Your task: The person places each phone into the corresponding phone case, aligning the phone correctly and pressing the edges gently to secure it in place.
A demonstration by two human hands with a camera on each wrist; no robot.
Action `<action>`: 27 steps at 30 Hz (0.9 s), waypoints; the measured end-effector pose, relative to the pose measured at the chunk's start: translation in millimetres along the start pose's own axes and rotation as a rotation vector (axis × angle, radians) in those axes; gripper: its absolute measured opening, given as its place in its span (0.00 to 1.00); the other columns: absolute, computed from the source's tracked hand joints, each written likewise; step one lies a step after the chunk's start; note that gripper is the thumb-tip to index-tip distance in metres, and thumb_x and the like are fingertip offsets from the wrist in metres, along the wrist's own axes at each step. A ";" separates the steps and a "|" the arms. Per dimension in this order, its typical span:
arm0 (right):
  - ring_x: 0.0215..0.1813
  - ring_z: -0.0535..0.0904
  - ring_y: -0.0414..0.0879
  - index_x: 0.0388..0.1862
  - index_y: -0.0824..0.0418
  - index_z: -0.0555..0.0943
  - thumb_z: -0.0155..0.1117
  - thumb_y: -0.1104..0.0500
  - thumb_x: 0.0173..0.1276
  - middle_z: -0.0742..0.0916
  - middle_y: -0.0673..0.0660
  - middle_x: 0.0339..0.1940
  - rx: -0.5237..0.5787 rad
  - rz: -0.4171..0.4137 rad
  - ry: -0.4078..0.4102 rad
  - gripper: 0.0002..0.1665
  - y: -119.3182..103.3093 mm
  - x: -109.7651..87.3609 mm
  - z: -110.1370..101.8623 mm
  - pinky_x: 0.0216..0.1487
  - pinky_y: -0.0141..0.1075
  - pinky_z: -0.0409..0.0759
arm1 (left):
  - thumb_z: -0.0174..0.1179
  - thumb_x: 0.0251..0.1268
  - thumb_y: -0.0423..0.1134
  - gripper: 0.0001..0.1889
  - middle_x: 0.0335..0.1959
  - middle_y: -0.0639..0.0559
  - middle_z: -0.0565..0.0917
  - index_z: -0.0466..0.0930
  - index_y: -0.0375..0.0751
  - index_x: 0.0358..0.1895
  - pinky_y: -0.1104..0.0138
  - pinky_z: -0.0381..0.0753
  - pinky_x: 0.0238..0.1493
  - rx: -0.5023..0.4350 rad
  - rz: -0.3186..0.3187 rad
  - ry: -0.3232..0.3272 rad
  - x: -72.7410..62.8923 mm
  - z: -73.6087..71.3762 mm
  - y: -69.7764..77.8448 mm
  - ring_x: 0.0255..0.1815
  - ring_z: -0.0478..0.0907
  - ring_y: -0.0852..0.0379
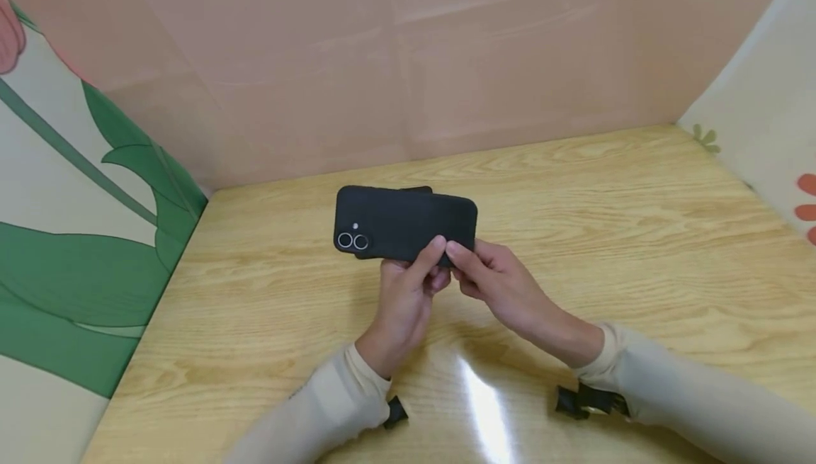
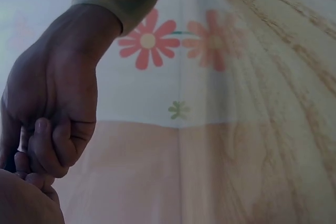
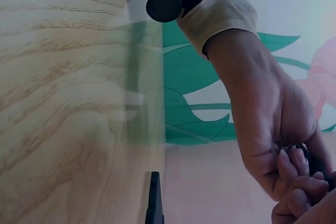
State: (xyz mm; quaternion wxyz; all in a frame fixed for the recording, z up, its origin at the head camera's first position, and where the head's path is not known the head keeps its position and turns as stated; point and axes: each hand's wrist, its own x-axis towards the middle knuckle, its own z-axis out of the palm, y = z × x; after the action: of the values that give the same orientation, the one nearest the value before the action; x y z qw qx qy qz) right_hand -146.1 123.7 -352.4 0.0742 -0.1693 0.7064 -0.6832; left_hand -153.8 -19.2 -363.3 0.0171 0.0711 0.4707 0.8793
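Observation:
A black smartphone point(image 1: 395, 219) with two ringed camera lenses is held sideways above the table, its back toward the head camera. Behind it lies a second flat black thing point(image 1: 417, 189), mostly hidden, with edges showing at the top and lower left. My left hand point(image 1: 408, 301) grips the phone's lower edge, thumb on its back. Close beside it, my right hand point(image 1: 510, 287) pinches the lower right corner, the two thumb tips nearly meeting. In the left wrist view the right hand point(image 2: 58, 82) has curled fingers; the right wrist view shows the left hand point(image 3: 273, 114) likewise curled.
Below the hands spreads a wood-grain table point(image 1: 605, 237), with a pink wall covering point(image 1: 408, 60) behind it. Leaf-printed cloth point(image 1: 83, 273) stands at the left and flower-printed cloth point(image 1: 765, 110) at the right. Dark devices are strapped at both wrists.

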 end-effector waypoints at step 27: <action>0.19 0.59 0.44 0.25 0.55 0.77 0.54 0.56 0.78 0.67 0.46 0.14 0.196 -0.018 0.074 0.17 0.3 4.4 -10.8 0.24 0.35 0.59 | 0.53 0.73 0.33 0.16 0.15 0.60 0.63 0.77 0.48 0.22 0.71 0.61 0.25 0.064 -0.080 -0.096 -1.1 -0.1 -0.8 0.17 0.61 0.64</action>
State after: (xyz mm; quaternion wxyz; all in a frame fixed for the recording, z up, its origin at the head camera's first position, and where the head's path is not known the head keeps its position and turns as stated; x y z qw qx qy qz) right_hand -153.8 132.3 -351.6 0.0582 -0.1420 0.6369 -0.7555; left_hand -152.7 -18.9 -364.1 0.0725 0.0949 0.4998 0.8579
